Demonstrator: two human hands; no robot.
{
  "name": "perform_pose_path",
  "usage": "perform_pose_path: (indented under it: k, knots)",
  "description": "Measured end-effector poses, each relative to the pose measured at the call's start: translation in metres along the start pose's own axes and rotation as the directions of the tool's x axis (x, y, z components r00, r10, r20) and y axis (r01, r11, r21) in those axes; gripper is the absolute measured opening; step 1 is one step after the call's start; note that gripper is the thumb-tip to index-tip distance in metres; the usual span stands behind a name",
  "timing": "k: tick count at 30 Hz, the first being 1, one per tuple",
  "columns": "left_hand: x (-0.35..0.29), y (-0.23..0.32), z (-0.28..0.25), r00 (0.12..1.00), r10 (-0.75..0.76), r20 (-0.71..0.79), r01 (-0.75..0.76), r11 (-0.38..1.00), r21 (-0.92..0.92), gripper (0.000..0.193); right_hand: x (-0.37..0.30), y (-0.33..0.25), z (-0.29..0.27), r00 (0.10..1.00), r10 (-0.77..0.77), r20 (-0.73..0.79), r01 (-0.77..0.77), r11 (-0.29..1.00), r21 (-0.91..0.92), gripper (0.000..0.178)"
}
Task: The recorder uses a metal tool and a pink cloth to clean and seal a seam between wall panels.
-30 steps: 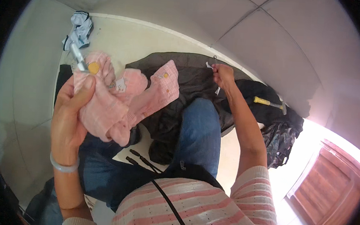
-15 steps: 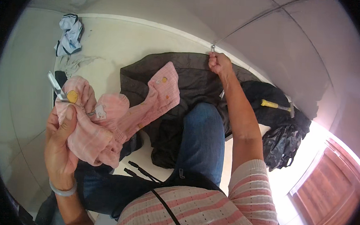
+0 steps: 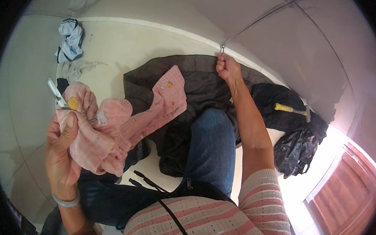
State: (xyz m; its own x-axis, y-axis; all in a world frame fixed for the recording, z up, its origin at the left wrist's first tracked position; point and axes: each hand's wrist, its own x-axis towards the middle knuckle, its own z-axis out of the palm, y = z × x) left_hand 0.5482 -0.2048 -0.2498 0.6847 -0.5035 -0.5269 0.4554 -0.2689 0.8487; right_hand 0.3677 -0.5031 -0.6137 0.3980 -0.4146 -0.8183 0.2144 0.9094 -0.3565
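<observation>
My left hand (image 3: pixel 62 159) is closed with its thumb on a pink checked child's garment (image 3: pixel 104 149) with yellow and white prints. One sleeve or leg of it stretches right over a dark brown cloth (image 3: pixel 145 76). From the fold by my thumb juts a slim silvery metal tool (image 3: pixel 57 93); its kind I cannot make out. My right hand (image 3: pixel 228 69) reaches forward to the foot of the wall. Its fingers are pinched on a small shiny metal piece (image 3: pixel 222 48), too small to name exactly.
White-and-black bundled clothing (image 3: pixel 71 40) and a grey rag (image 3: pixel 77 69) lie at the far left. At right, a yellow-handled hammer (image 3: pixel 289 109) rests on black cloth (image 3: pixel 273 97), beside a black plastic bag (image 3: pixel 296 152). A brown wooden door (image 3: pixel 347 192) stands lower right.
Both hands keep their grips and nearly their places. The view has shifted slightly; nothing has been taken hold of or let go.
</observation>
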Motion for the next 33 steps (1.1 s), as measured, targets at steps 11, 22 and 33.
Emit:
perform_pose_path:
  k: [11,22,33]
  knots:
    - [-0.007,0.003,0.004,0.999,0.019,0.049,-0.017,0.999,-0.034,0.034,-0.053,-0.019,0.012,0.992,-0.079,0.096,0.079,0.997,0.004,0.013]
    - [-0.018,0.005,0.003,0.988,0.049,0.144,-0.038,0.996,-0.078,0.03,-0.145,-0.051,0.053,0.961,-0.192,0.2,0.19,0.981,0.03,0.01]
    - [-0.026,0.006,0.009,0.967,0.103,0.231,-0.083,0.992,-0.094,0.026,-0.219,-0.081,0.088,0.904,-0.274,0.327,0.29,0.957,0.0,0.01]
